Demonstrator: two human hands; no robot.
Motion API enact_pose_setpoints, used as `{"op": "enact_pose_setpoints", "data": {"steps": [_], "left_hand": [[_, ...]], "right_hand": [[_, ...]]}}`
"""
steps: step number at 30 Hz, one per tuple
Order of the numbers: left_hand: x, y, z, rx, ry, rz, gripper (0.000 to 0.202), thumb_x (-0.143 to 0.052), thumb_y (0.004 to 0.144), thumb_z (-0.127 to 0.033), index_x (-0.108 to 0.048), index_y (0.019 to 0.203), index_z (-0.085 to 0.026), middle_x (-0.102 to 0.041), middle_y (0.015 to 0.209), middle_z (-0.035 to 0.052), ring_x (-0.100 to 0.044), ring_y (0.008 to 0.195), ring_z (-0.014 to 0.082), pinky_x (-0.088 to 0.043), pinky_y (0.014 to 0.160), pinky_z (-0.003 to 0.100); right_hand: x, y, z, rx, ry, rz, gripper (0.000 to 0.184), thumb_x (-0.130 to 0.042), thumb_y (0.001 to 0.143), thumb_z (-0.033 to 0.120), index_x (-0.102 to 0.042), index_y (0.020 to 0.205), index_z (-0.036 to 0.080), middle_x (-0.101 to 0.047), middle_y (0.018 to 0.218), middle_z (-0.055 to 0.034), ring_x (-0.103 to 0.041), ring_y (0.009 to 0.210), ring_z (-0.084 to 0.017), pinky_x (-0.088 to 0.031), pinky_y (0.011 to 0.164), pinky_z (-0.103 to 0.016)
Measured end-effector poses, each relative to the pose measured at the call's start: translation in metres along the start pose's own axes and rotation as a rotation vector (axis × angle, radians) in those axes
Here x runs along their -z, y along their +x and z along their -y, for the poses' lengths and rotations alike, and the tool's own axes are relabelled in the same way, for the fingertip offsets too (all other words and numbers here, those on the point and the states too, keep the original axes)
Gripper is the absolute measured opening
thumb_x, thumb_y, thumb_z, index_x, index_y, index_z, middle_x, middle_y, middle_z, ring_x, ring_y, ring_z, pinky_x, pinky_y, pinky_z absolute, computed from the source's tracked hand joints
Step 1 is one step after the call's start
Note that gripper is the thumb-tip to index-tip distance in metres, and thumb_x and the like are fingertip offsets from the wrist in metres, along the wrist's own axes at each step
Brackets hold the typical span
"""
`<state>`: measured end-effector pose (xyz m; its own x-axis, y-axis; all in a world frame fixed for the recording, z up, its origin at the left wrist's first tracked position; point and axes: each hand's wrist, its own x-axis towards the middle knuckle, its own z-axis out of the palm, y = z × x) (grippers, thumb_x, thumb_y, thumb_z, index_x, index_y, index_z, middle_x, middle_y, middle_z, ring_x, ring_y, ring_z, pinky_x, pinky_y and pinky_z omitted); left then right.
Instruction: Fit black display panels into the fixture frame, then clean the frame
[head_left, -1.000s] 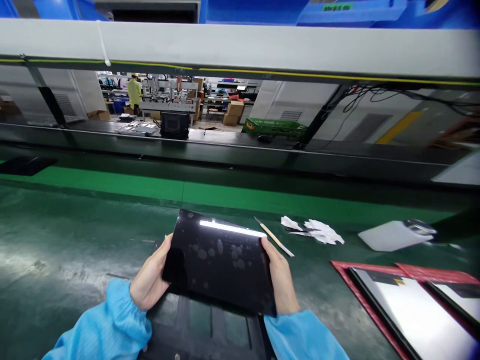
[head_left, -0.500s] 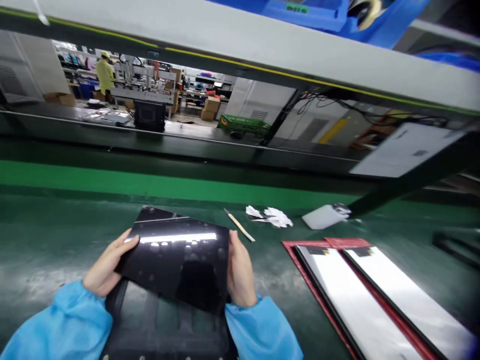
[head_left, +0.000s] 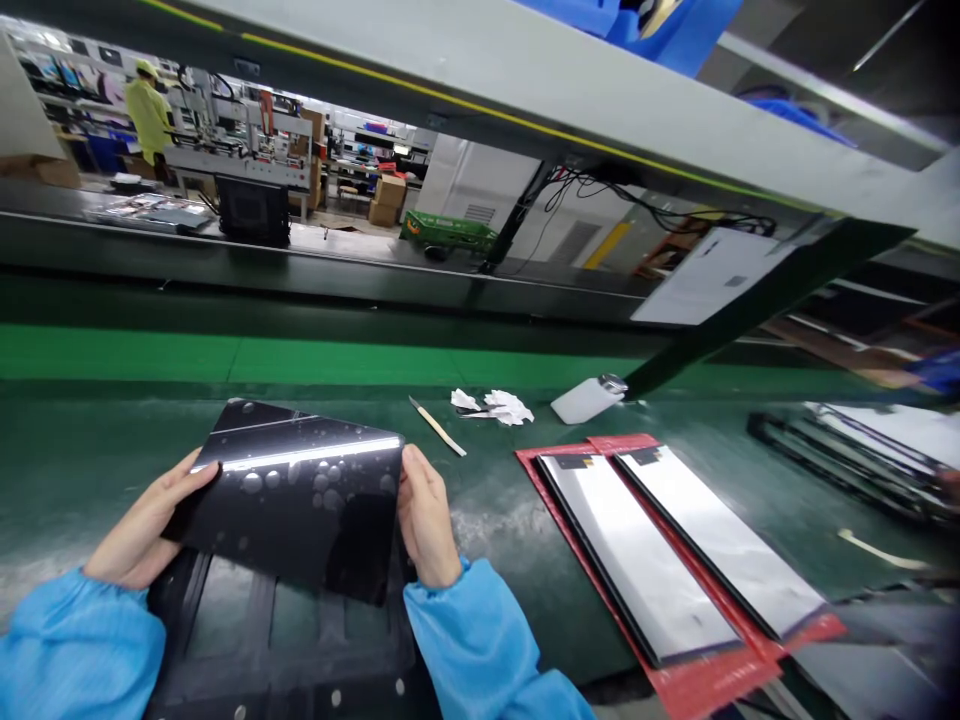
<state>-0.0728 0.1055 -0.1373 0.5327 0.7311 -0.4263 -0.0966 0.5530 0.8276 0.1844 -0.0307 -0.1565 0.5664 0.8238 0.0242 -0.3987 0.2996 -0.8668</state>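
Observation:
Between my two hands is a glossy black screen panel (head_left: 300, 500), tilted, with bubble-like spots and a bright lamp reflection on its face. My left hand (head_left: 150, 520) grips its left edge, thumb on top. My right hand (head_left: 427, 515) holds the right edge, fingers partly hidden behind it. Beneath the panel lies a black frame (head_left: 277, 655) with open sections through which the green bench shows. To the right, two flat panels with white backs, a nearer one (head_left: 630, 555) and a farther one (head_left: 720, 535), rest on red sheeting (head_left: 697, 690).
Beyond my hands lie a thin light-handled blade (head_left: 437, 425), crumpled white tissue (head_left: 506, 407) and a white bottle (head_left: 589, 400) on its side. Stacked black frames (head_left: 847, 465) are at the far right. A shelf (head_left: 525, 75) crosses overhead. A person in yellow (head_left: 148, 115) stands far back.
The view has swung right, so the bench items sit farther left and more of the right side shows. The panel remains in both hands, its face now showing more bubble spots.

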Motion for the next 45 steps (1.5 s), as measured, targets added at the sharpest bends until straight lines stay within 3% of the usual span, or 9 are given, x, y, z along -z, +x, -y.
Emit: {"op": "enact_pose_setpoints", "data": {"steps": [8, 16, 23, 27, 31, 37, 45], "left_hand": [[0.000, -0.003, -0.003, -0.072, -0.032, 0.018, 0.065, -0.077, 0.075, -0.029, -0.050, 0.134, -0.035, -0.063, 0.126, 0.0019, -0.065, 0.106, 0.0257, -0.057, 0.086, 0.031], [0.006, -0.001, 0.001, -0.143, -0.064, 0.039, 0.070, -0.075, 0.076, -0.028, -0.044, 0.139, -0.034, -0.060, 0.130, 0.0029, -0.063, 0.108, 0.0259, -0.057, 0.085, 0.028], [0.000, -0.004, -0.001, -0.161, -0.081, 0.042, 0.073, -0.079, 0.071, -0.026, -0.047, 0.136, -0.033, -0.063, 0.125, 0.0032, -0.064, 0.107, 0.0256, -0.056, 0.088, 0.026], [-0.009, -0.008, -0.002, -0.162, -0.061, 0.017, 0.068, -0.079, 0.074, -0.027, -0.049, 0.134, -0.030, -0.065, 0.122, 0.0046, -0.065, 0.104, 0.0252, -0.057, 0.084, 0.027], [-0.022, -0.014, 0.001, -0.198, -0.048, 0.038, 0.057, -0.075, 0.079, -0.030, -0.051, 0.130, -0.028, -0.063, 0.125, 0.0042, -0.063, 0.109, 0.0251, -0.054, 0.089, 0.028], [-0.033, -0.022, 0.006, -0.248, -0.079, 0.133, 0.054, -0.070, 0.084, -0.029, -0.049, 0.133, -0.030, -0.052, 0.139, 0.0023, -0.048, 0.128, 0.0260, -0.043, 0.105, 0.032], [-0.033, -0.024, 0.009, -0.223, -0.099, 0.128, 0.055, -0.070, 0.085, -0.029, -0.048, 0.135, -0.030, -0.049, 0.141, 0.0026, -0.042, 0.133, 0.0279, -0.042, 0.106, 0.033]], "right_hand": [[0.004, -0.002, 0.002, 0.073, -0.038, 0.046, 0.014, -0.073, 0.082, 0.033, -0.064, 0.086, 0.023, -0.046, 0.072, 0.0029, -0.039, 0.063, -0.014, -0.033, 0.056, -0.023], [0.004, -0.003, 0.000, 0.083, -0.063, 0.026, 0.017, -0.071, 0.078, 0.035, -0.062, 0.085, 0.022, -0.042, 0.070, 0.0029, -0.038, 0.063, -0.014, -0.034, 0.059, -0.024], [0.004, -0.005, 0.001, 0.061, -0.088, -0.067, 0.022, -0.076, 0.072, 0.036, -0.065, 0.085, 0.022, -0.051, 0.070, 0.0028, -0.045, 0.063, -0.015, -0.039, 0.058, -0.024], [0.006, -0.001, -0.001, 0.029, -0.069, -0.192, 0.029, -0.081, 0.066, 0.038, -0.067, 0.087, 0.022, -0.061, 0.077, 0.0023, -0.054, 0.067, -0.017, -0.044, 0.060, -0.025], [0.010, 0.009, -0.001, -0.032, -0.025, -0.295, 0.037, -0.085, 0.061, 0.038, -0.070, 0.089, 0.021, -0.067, 0.080, 0.0006, -0.060, 0.071, -0.019, -0.048, 0.062, -0.026], [0.014, 0.020, 0.000, -0.017, -0.022, -0.341, 0.038, -0.088, 0.057, 0.041, -0.073, 0.084, 0.020, -0.070, 0.091, -0.0014, -0.063, 0.089, -0.020, -0.051, 0.071, -0.023], [0.013, 0.021, 0.001, 0.005, -0.107, -0.346, 0.038, -0.086, 0.057, 0.043, -0.073, 0.084, 0.019, -0.070, 0.084, -0.0031, -0.065, 0.085, -0.024, -0.055, 0.072, -0.029]]}}
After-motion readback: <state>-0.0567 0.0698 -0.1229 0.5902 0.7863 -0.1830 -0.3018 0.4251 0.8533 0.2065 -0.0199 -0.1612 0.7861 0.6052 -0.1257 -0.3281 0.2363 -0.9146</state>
